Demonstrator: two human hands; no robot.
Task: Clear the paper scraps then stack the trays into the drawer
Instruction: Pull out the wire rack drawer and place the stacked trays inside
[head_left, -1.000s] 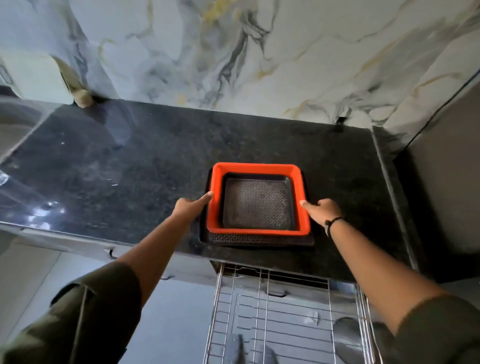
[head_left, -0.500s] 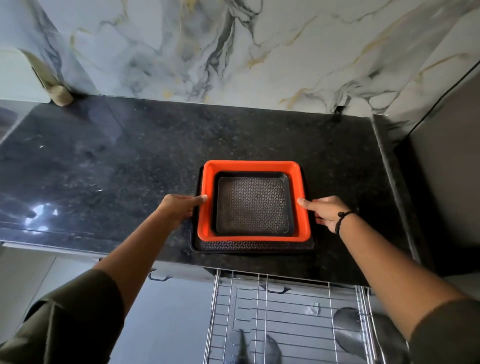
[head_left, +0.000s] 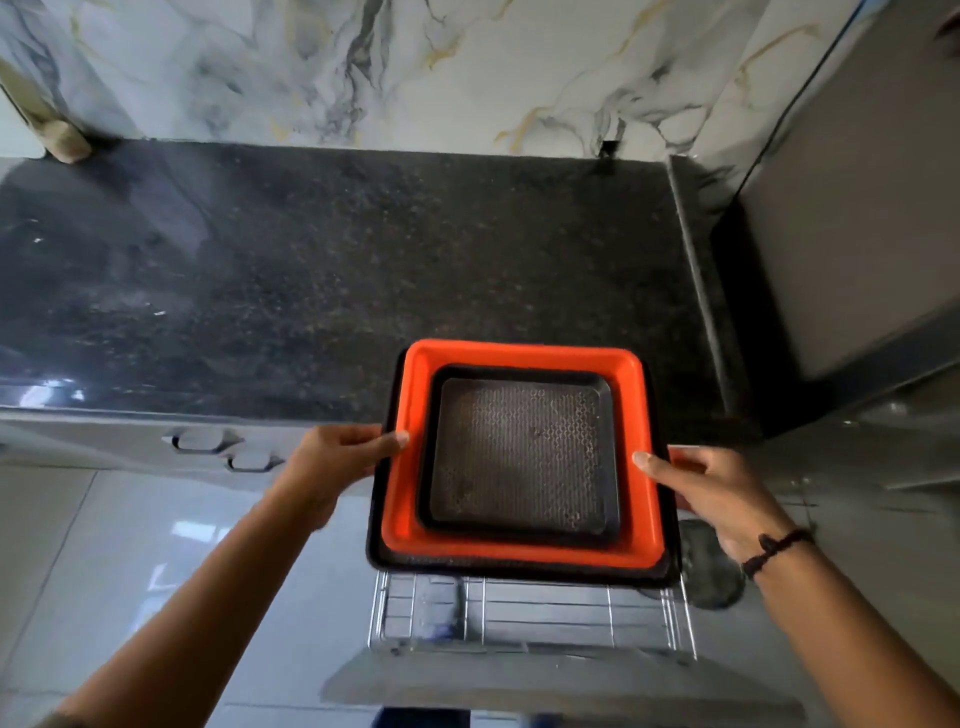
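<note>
Three nested trays form one stack: a small dark patterned tray (head_left: 519, 457) inside an orange tray (head_left: 524, 356), which sits in a larger dark tray (head_left: 519, 570). The stack is off the counter, held in the air over the open wire-rack drawer (head_left: 524, 613). My left hand (head_left: 337, 465) grips the stack's left edge with the thumb on the orange rim. My right hand (head_left: 722, 493) grips the right edge, thumb on the orange rim, a black band on the wrist. No paper scraps are visible.
The black granite counter (head_left: 332, 270) runs across the back under a marble wall. A grey appliance side (head_left: 852, 208) stands at the right. Drawer handles (head_left: 223, 449) show on the cabinet front at left. Glossy floor tiles lie below left.
Both hands have closed on the tray stack and carried it off the counter toward me, over the open drawer. The view has tilted down.
</note>
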